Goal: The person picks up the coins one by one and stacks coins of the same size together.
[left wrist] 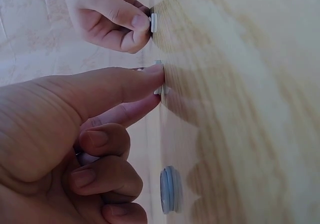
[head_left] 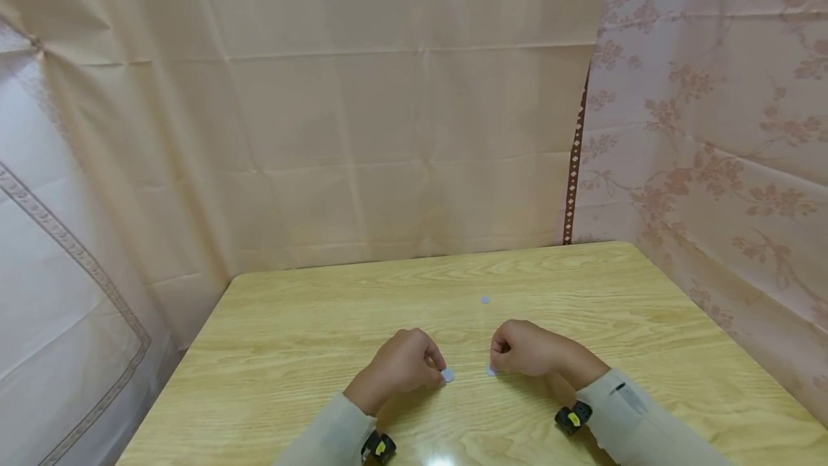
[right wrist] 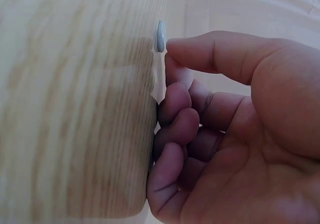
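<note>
My left hand (head_left: pixel 404 362) pinches a small pale round disc (head_left: pixel 448 375) between thumb and index finger, low at the tabletop. In the left wrist view its edge shows at the fingertips, with the other fingers curled behind. My right hand (head_left: pixel 530 347) pinches a second small pale disc (right wrist: pixel 160 36) with thumb and index finger; in the right wrist view the disc stands out past the thumb tip, the remaining fingers curled near the table. A third disc (head_left: pixel 484 300) lies farther back, touched by neither hand; up close this disc (left wrist: pixel 167 190) looks thick and layered, bluish-grey.
The discs are on a light wood-grain table (head_left: pixel 310 322) with rounded back corners. A beige curtain (head_left: pixel 388 128) hangs behind it, and a flower-patterned cloth (head_left: pixel 724 142) hangs along the right side. Both wrists carry small black devices with long pale sleeves.
</note>
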The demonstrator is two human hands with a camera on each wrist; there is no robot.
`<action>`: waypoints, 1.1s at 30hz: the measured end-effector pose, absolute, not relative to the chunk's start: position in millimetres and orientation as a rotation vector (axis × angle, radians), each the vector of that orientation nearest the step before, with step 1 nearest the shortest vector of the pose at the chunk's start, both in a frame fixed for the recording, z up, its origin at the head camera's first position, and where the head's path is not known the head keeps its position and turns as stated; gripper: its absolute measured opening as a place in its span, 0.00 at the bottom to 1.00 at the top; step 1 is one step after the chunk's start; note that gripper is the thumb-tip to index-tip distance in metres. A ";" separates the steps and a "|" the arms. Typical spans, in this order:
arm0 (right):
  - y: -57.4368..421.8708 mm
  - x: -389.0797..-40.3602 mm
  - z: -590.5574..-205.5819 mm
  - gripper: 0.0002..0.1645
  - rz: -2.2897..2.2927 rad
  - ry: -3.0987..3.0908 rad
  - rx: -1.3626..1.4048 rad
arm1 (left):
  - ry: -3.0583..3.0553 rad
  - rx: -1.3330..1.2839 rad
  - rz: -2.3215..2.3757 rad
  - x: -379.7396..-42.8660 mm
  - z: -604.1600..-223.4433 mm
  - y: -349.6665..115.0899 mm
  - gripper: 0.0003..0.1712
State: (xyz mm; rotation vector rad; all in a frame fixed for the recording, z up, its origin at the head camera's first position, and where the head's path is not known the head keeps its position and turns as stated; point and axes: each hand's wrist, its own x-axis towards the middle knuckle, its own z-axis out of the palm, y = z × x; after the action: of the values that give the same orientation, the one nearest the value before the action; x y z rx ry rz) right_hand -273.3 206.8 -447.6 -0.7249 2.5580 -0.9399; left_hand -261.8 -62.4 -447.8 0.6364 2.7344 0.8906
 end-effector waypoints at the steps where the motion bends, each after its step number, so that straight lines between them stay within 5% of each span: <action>1: 207.0 -274.0 -447.5 0.13 -0.941 2.553 -0.729 | 2.729 0.633 0.899 -261.6 -447.9 -62.6 0.08; 6: 209.6 -276.3 -445.5 0.07 -0.980 2.507 -0.755 | 2.714 0.632 0.933 -261.2 -448.6 -62.3 0.08; 33: 210.0 -275.9 -442.9 0.09 -0.965 2.474 -0.789 | 2.724 0.623 0.980 -264.3 -443.9 -56.0 0.08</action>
State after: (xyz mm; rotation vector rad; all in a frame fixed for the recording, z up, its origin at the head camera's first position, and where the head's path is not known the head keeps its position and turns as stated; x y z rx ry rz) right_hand -275.9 210.0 -442.9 -0.7886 2.4742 -0.9650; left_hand -264.3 -56.0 -443.9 0.6225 2.7245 0.9803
